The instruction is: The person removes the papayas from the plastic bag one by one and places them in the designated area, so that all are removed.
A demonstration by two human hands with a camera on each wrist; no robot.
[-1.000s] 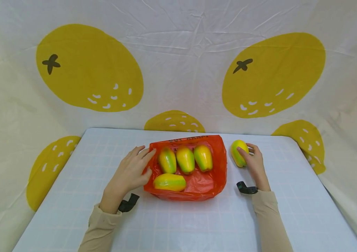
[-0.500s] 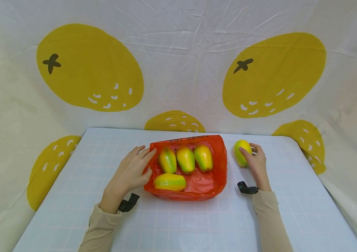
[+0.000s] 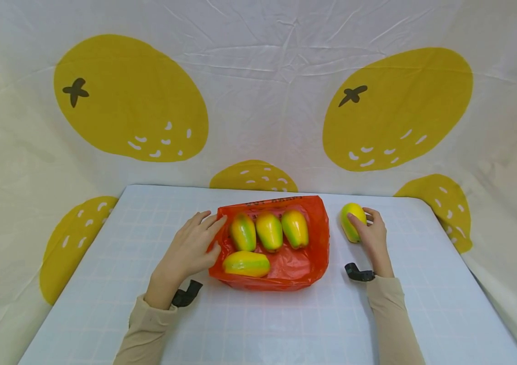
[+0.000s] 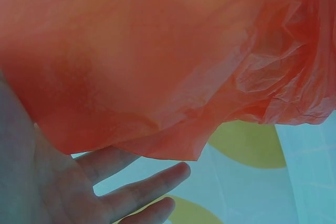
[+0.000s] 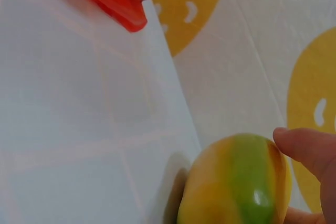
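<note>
A yellow-green papaya (image 3: 351, 223) sits on the table to the right of a red plastic bag (image 3: 315, 258). My right hand (image 3: 373, 235) holds it from its right side, thumb across the near face and fingers behind. In the right wrist view, a fingertip lies against the glossy skin of this papaya (image 5: 236, 182). At the bag's left side is my left hand (image 3: 192, 248), fingers spread and fairly straight, touching the bag's edge. The left wrist view shows the red plastic (image 4: 147, 66) overlapping part of the left hand (image 4: 105, 187).
Inside the bag, three papayas stand in a row, the middle one (image 3: 269, 231) among them, and another papaya (image 3: 246, 264) lies sideways in front. A white table (image 3: 258, 329) bears everything. Behind it hangs a cloth (image 3: 263, 116) printed with yellow fruit.
My right hand has shifted the papaya a little to the right, away from the bag. My left hand and the bag have stayed put.
</note>
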